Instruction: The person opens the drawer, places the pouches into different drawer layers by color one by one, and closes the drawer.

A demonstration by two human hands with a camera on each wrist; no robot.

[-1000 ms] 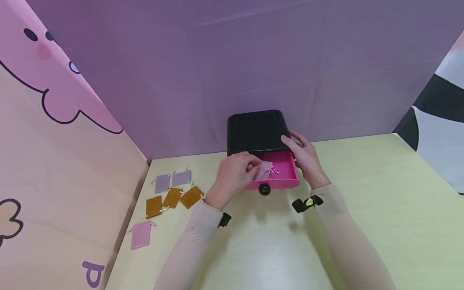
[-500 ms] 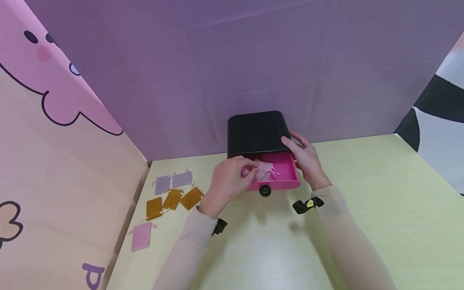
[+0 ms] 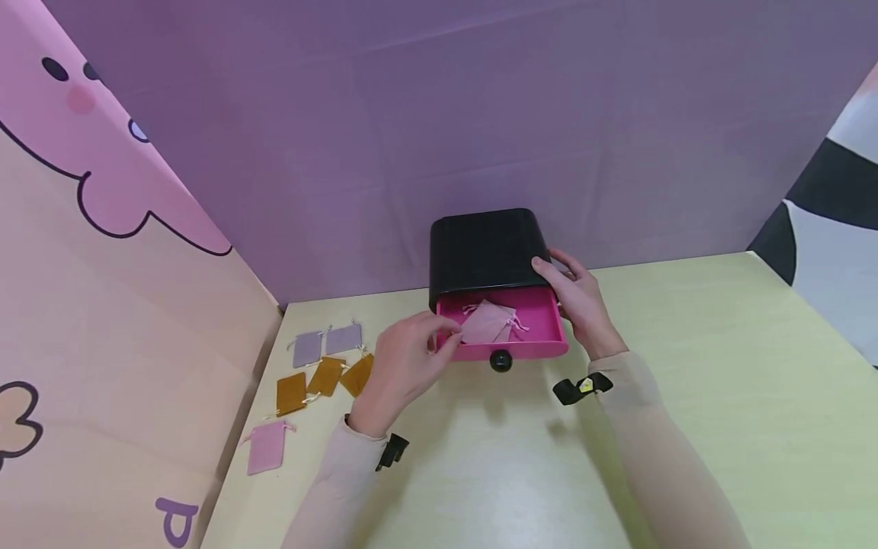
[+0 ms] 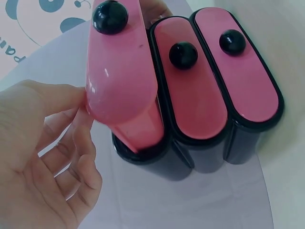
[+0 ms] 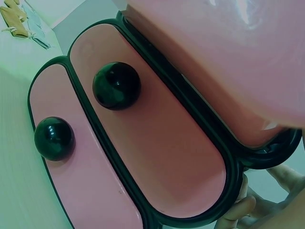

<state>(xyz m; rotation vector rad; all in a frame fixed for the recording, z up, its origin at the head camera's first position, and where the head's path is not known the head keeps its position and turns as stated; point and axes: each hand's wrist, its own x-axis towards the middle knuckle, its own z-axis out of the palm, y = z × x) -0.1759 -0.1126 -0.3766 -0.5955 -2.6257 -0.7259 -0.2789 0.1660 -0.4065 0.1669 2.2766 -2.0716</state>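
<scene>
A black cabinet (image 3: 487, 248) stands against the purple backdrop with its top pink drawer (image 3: 542, 320) pulled out. Pale pink drawstring pouches (image 3: 485, 324) lie inside, partly overlapping. My left hand (image 3: 408, 358) is at the drawer's left front corner, thumb and index fingertips close together by the drawer wall and a pouch corner. In the left wrist view, the fingertips meet the edge of the drawer front (image 4: 121, 81) and are partly hidden by it. My right hand (image 3: 583, 305) holds the cabinet's right side, thumb on top; its other fingers are partly hidden.
Left on the table (image 3: 521, 473) lie lilac pouches (image 3: 307, 348), several mustard-brown pouches (image 3: 292, 393) and a pink pouch (image 3: 266, 447). The left wrist view shows two further closed drawers, a middle drawer (image 4: 195, 95) and a bottom drawer (image 4: 238, 71), with round black knobs.
My left hand has moved left and toward me, from over the pouches to the drawer's left front corner, uncovering more of them. My right hand has stayed on the cabinet.
</scene>
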